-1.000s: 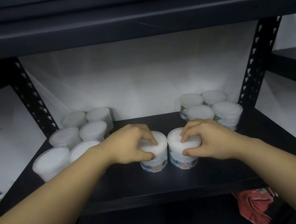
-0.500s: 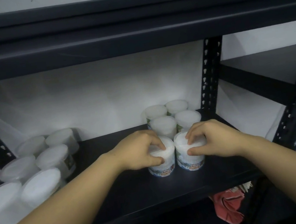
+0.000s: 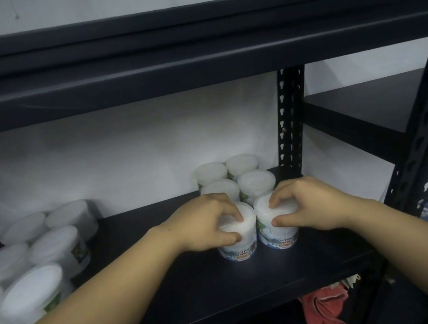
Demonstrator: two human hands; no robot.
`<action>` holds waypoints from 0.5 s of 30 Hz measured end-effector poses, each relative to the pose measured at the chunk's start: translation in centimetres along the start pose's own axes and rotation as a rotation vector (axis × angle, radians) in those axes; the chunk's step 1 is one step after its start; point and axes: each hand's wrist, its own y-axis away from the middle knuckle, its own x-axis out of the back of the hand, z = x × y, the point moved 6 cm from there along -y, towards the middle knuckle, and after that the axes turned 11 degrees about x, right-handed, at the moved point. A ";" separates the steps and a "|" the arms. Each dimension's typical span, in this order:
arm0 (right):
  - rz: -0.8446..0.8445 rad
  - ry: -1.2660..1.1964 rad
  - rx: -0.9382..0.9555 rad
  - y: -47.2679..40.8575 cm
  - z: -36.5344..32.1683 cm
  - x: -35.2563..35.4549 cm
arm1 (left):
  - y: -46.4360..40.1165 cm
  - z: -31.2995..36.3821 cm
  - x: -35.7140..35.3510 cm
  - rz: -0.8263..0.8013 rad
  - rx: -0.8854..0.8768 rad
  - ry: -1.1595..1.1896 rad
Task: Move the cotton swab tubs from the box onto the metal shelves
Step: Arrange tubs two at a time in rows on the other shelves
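Both tubs have slid right along the shelf [image 3: 254, 289] since a second ago — now they're touching the four-tub cluster [image 3: 234, 178] near its right edge. Left hand [image 3: 205, 222] grips the left tub [image 3: 240, 246] by its lid, right hand [image 3: 308, 204] pinches the right tub [image 3: 279, 238] likewise. More tubs [image 3: 41, 257] sit at the left edge.

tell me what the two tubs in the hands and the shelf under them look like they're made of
The left tub and right tub look like thin translucent plastic with a printed paper or film label: milky lids and walls. The shelf looks like dark, matte-painted metal, judging by its flat board and punched uprights.
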 end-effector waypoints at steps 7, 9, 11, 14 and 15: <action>0.000 -0.030 0.012 -0.5 0.6 -0.2 | -0.2 -0.1 0.0 0.003 -0.009 0.028; 0.007 -0.036 0.038 -0.5 0.2 0.0 | 0.1 -0.2 0.0 0.011 -0.016 0.038; 0.026 -0.063 0.082 -1.0 -0.8 0.2 | 0.6 -0.6 0.5 0.038 -0.017 0.037; 0.032 -0.095 0.155 -2.7 -3.0 0.0 | 2.2 -1.8 1.8 0.076 -0.001 0.037; 0.033 -0.095 0.178 -3.4 -3.8 -0.2 | 3.0 -2.5 2.3 0.085 0.008 0.041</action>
